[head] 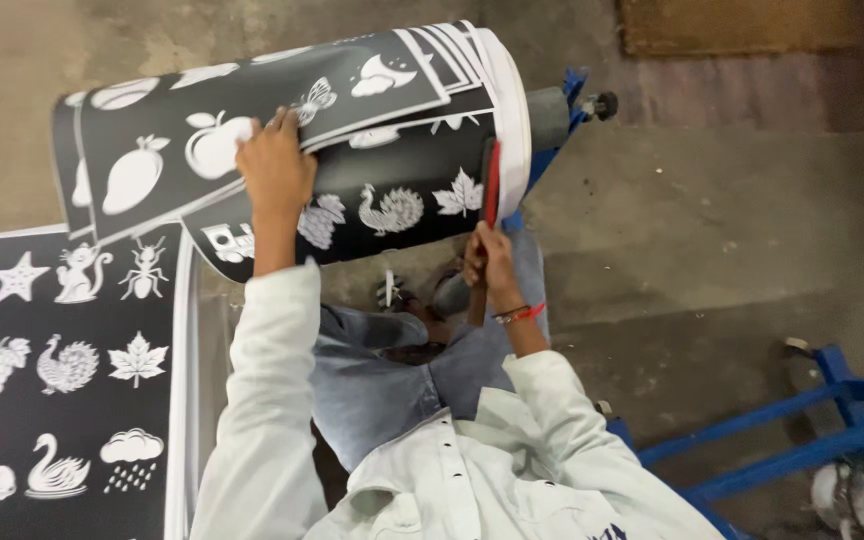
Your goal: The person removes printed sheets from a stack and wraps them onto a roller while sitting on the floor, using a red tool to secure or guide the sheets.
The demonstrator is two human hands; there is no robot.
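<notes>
Left hand point(274, 165) lies flat with fingers pressed together on the curled stack of black printed sheets with white picture silhouettes point(282, 130), holding the top leaves where they bend over the far end of a grey roller on a blue metal frame point(562, 105). The right hand point(487, 262), a red thread at its wrist, is closed round the handle of a red flat-bladed tool point(492, 185) that stands upright against the right edge of the stack, just beside the white sheet edges. If the left hand's pressure eases, the springy leaves could slide or fan apart, and the blade could then nick or crease an edge rather than run along it; that is a judgement from how loosely the leaves curl. On the near left, a second flat black sheet with white animal, leaf and cloud shapes point(62, 370) lies spread out with a white border. More blue metal bars point(802, 440) stand on the concrete floor point(712, 230) at the near right.
</notes>
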